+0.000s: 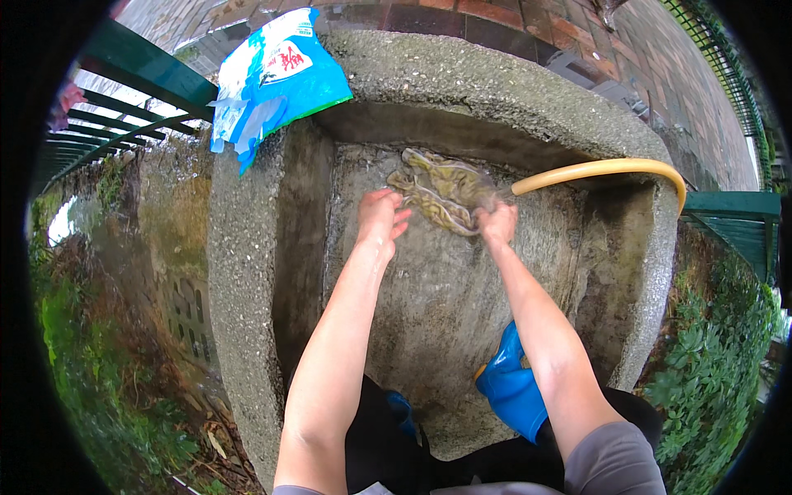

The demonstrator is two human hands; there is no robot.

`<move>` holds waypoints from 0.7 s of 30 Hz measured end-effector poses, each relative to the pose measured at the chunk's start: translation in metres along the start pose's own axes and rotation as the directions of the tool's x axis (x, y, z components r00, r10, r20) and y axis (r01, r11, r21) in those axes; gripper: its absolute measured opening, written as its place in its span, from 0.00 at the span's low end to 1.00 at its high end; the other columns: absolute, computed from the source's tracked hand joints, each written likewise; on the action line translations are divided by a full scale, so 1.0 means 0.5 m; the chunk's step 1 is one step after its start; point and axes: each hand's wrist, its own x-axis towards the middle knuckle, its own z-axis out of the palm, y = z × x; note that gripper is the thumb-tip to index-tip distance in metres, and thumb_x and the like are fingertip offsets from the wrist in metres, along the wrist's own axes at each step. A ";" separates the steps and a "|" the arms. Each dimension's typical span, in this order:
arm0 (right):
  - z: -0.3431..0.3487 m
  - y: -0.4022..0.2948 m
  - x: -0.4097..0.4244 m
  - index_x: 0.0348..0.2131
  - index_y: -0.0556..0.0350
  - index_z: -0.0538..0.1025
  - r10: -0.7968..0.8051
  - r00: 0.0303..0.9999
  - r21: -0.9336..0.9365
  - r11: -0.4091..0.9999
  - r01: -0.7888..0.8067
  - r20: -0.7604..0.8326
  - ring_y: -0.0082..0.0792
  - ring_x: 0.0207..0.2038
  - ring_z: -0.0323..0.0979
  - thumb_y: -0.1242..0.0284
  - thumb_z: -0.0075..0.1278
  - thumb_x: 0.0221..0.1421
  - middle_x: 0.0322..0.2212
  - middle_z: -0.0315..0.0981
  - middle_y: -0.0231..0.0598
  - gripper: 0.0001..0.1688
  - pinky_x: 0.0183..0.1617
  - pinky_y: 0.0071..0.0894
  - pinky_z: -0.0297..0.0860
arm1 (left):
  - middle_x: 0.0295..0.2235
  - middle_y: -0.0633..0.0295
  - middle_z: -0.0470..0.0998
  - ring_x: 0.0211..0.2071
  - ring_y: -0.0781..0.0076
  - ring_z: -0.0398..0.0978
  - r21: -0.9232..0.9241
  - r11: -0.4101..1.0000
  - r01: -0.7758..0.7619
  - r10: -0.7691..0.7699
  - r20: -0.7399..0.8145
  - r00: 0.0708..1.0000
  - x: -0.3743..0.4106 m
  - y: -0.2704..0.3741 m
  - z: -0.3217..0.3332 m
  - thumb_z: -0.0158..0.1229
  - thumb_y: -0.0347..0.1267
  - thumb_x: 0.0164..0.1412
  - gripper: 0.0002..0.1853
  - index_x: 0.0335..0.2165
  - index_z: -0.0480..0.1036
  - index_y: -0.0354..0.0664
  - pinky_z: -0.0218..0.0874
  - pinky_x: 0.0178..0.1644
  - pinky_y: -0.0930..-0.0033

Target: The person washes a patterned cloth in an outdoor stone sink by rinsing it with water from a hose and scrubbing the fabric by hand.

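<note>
A crumpled wet cloth (442, 185), yellowish-brown with pale edges, lies on the floor of a concrete basin (458, 291). My right hand (497, 223) is closed on the cloth's right end, just below the mouth of a yellow hose (581, 172). Water runs from the hose onto the cloth and blurs that part of it. At the cloth's left edge is my left hand (378, 216), its fingers apart and wet, with nothing seen in its grasp. Whether its fingertips touch the cloth is hard to tell.
A blue and white plastic bag (291, 80) bearing writing drapes over the rim's far left corner. Blue rubber boots (510, 383) stand inside the basin. Green metal railings (154, 68) meet the left side, with brick paving (482, 18) beyond and plants (711, 365) at the right.
</note>
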 end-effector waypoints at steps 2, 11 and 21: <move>0.001 -0.036 -0.029 0.33 0.49 0.75 -0.387 0.922 -0.020 0.922 0.386 -0.017 0.47 0.46 0.57 0.68 0.56 0.33 0.43 0.59 0.45 0.20 0.49 0.38 0.59 | 0.48 0.52 0.60 0.44 0.57 0.65 0.017 0.999 0.038 -0.038 -0.004 0.999 0.013 -0.012 -0.002 0.47 0.33 0.54 0.23 0.49 0.55 0.42 0.57 0.44 0.54; -0.189 -0.252 -0.133 0.41 0.63 0.66 -0.624 0.473 0.692 0.155 -0.705 0.622 0.32 0.43 0.64 0.77 0.46 0.35 0.37 0.68 0.38 0.26 0.51 0.33 0.58 | 0.52 0.52 0.57 0.52 0.54 0.57 -0.493 0.819 0.292 -0.081 0.403 0.911 0.064 -0.032 -0.076 0.40 0.59 0.53 0.36 0.52 0.54 0.48 0.53 0.48 0.40; -0.125 -0.317 -0.221 0.31 0.56 0.66 -0.369 0.922 0.677 0.709 0.196 0.119 0.43 0.30 0.69 0.67 0.51 0.40 0.28 0.69 0.45 0.17 0.35 0.38 0.64 | 0.38 0.58 0.70 0.34 0.71 0.71 -0.676 0.731 0.086 0.374 0.504 0.779 0.014 -0.027 -0.011 0.46 0.34 0.58 0.16 0.44 0.64 0.41 0.67 0.38 0.70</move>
